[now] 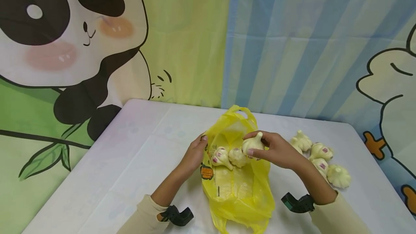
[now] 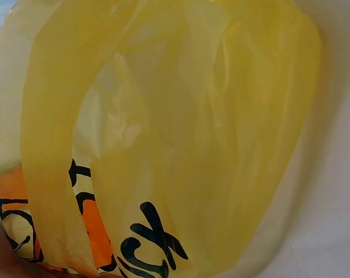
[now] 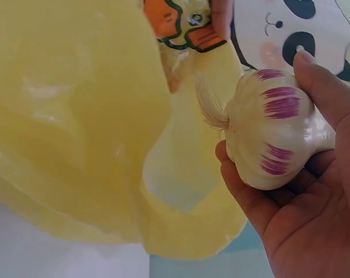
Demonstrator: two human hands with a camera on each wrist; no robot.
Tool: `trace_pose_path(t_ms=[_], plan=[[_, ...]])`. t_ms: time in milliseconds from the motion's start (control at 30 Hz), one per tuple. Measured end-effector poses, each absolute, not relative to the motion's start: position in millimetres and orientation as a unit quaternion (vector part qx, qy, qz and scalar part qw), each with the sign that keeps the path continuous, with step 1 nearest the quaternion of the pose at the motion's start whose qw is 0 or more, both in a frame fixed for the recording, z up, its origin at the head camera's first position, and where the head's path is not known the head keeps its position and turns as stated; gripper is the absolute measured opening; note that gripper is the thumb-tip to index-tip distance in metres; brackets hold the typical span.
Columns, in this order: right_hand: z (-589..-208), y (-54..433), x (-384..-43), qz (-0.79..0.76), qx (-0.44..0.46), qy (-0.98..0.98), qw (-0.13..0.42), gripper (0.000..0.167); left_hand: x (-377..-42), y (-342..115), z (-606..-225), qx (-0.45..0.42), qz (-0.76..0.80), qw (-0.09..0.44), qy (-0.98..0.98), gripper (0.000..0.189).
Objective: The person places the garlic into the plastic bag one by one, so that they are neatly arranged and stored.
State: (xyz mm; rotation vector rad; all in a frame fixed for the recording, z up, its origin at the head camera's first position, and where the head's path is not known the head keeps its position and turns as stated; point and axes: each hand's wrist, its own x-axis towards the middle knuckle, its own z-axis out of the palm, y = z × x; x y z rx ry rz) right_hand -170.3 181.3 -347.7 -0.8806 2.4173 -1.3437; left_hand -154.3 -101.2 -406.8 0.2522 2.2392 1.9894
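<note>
Garlic bulb held within right grip, roots facing outward, left grip holding yellow bag

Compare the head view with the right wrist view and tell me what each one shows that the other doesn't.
Only the head view: the garlic bulbs on the table beside the yellow bag, the two bulbs inside it, and the person's sleeves.

Only the right wrist view: the tuft of roots on the held bulb.

Both: the right hand holding that bulb, the bag, the panda print, and at least part of the left hand.
</note>
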Motion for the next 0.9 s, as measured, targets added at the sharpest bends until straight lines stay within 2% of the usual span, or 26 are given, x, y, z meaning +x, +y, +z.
trace_pose_path(t_ms=[533, 900], plan=[[-349.1, 141.3, -180.5, -0.435, -0.336, 0.822, 0.151, 0.038, -152.9, -99.3, -402.0, 0.075, 0.654, 0.060, 0.751, 0.054], [-334.7, 133.4, -183.6, -0.393, -0.362, 0.833, 0.142, 0.041, -152.9, -99.8, -402.5, 0.069, 0.652, 0.066, 0.752, 0.055]])
